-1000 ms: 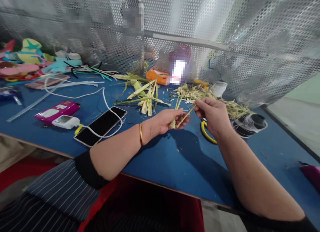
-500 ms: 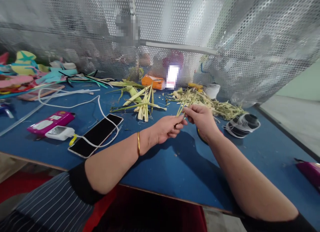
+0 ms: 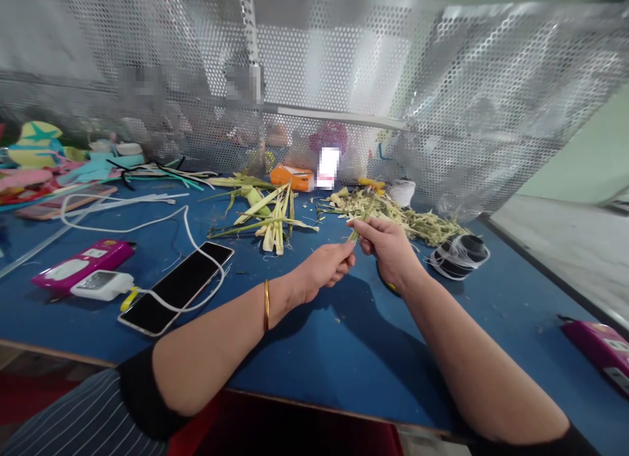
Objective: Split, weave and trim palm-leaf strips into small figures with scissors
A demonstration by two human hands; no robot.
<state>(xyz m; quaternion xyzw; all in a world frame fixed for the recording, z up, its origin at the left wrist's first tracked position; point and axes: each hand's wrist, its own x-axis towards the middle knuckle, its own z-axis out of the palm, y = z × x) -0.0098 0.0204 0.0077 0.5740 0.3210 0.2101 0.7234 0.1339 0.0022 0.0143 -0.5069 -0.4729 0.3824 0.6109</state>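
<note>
Left hand (image 3: 327, 270) closed on plant strips (image 3: 355, 235) splayed a second ago, right hand (image 3: 386, 247) pinching them alongside; seemingly now one bundle, above the counter (image 3: 304, 351), inside its front edge

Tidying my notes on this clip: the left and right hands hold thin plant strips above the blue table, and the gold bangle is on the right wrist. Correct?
One slip: the head view shows the gold bangle on the left wrist. The left hand and right hand do hold thin plant strips above the blue table.
</note>
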